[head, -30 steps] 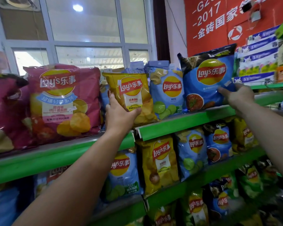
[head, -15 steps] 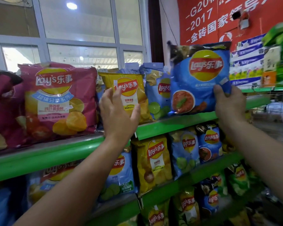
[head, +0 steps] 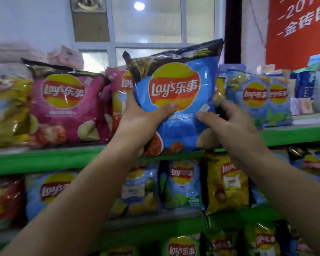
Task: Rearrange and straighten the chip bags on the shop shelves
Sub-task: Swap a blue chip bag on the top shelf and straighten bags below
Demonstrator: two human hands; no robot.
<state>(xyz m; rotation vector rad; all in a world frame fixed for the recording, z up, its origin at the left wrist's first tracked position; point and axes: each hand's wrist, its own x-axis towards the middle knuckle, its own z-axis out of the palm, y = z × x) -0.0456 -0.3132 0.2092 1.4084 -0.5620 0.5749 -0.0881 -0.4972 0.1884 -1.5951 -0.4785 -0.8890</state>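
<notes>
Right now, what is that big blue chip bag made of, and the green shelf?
The blue chip bag looks like thin glossy plastic film: it crinkles and shines with glare. The green shelf looks like painted metal, smooth and even, though plastic is possible.

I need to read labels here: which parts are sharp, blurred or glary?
Head view: the blue bag, centre, is sharpest, logo readable; the purple bag and left-edge bags smear with blur; a lamp blooms white in the window.
</notes>
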